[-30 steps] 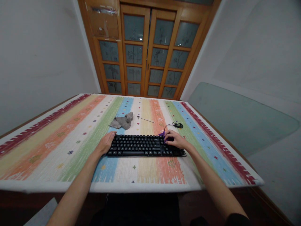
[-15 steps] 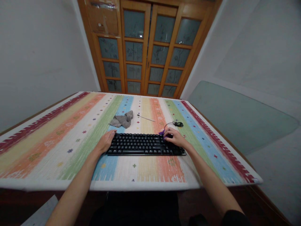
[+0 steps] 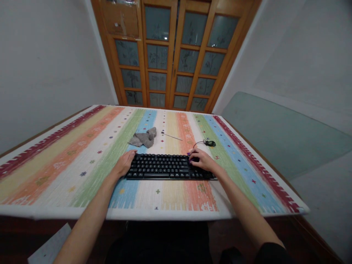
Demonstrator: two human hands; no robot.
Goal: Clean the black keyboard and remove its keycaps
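A black keyboard (image 3: pixel 159 167) lies flat on the striped tablecloth in front of me. My left hand (image 3: pixel 126 163) holds it by its left edge, fingers closed around the upper left corner. Over the keys on the right side, my right hand (image 3: pixel 200 159) is bent with its fingertips pinched together. Bits of a small purple thing (image 3: pixel 190 160) show at those fingertips; most of it is hidden, and its kind is unclear. The keyboard's bundled black cable (image 3: pixel 210 143) lies behind my right hand.
A crumpled grey cloth (image 3: pixel 144 138) lies beyond the keyboard at left. To its right rests a thin rod with a small dark tip (image 3: pixel 172 136). The tablecloth (image 3: pixel 104 176) reaches the near edge. Wooden glazed doors (image 3: pixel 170 55) stand behind the table.
The right hand has shifted slightly left over the keys, and less of the purple thing shows. The left hand stays on the keyboard's edge. The view has tilted slightly.
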